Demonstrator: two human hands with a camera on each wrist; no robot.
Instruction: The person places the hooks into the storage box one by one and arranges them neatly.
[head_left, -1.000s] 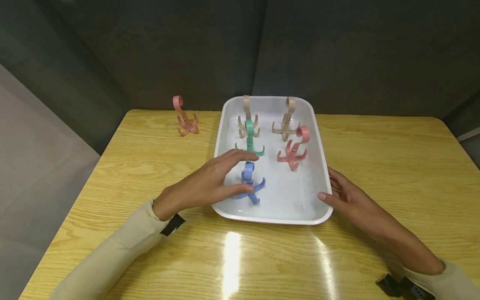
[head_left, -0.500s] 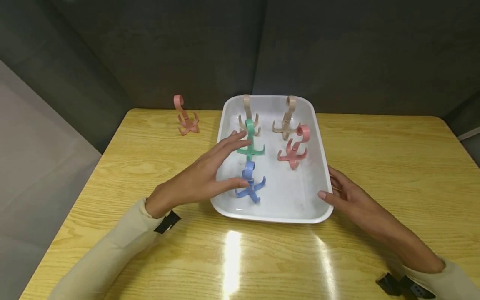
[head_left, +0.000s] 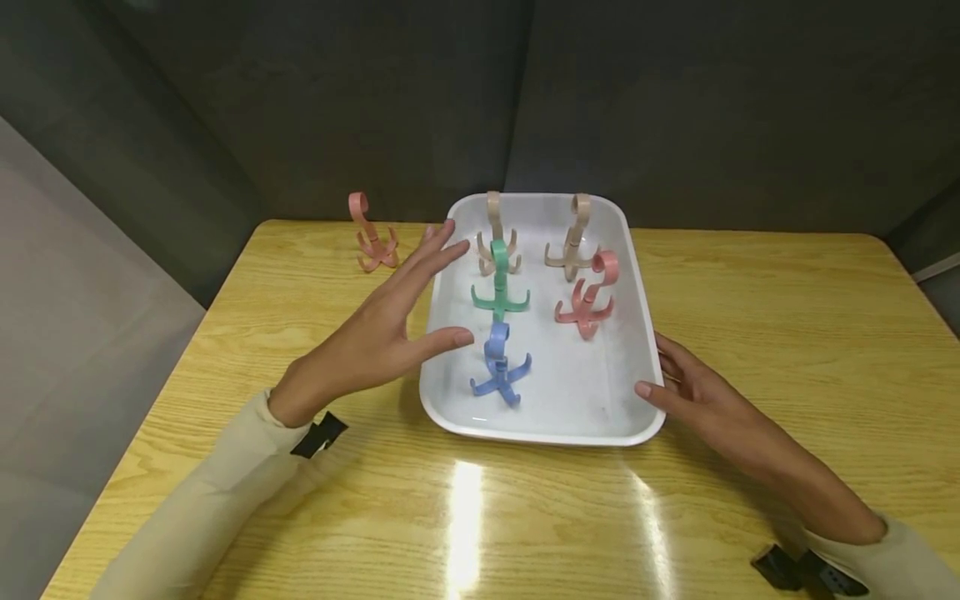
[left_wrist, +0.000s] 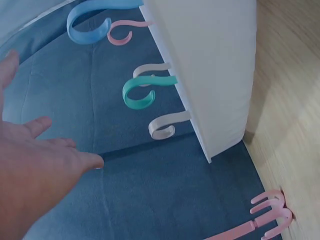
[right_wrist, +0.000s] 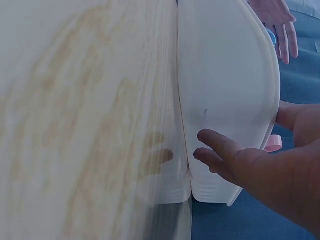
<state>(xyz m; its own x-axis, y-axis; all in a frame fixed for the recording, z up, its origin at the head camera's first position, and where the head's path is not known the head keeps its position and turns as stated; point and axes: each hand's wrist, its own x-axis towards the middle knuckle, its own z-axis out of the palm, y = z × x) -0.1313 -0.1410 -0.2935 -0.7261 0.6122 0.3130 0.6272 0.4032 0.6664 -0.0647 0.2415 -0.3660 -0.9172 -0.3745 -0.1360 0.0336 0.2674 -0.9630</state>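
Note:
My left hand (head_left: 365, 342) hovers over the left rim of a white plastic tray (head_left: 570, 429), fingers straight and thumb spread, holding nothing. My right hand (head_left: 701, 404) holds the tray's right side, thumb over the rim and fingers against the outer wall (right_wrist: 230, 90). Inside the tray stand several plastic hanging hooks with curled tops and prongs at the base. A blue hook (head_left: 501, 379) is nearest the front left, with a green hook (head_left: 500, 292) behind it. Beige hooks (head_left: 573, 250) stand at the back, and a pink hook (head_left: 587, 312) at the right.
Another pink hook (head_left: 373, 246) stands on the wooden table (head_left: 787, 333), left of the tray and near the back edge. Dark cloth (head_left: 675, 108) hangs behind the table. A grey panel (head_left: 75, 333) lies at the left.
My left hand has moved left and back from above the blue and green hooks, and its fingers have spread. The right hand, the tray and the hooks have hardly moved.

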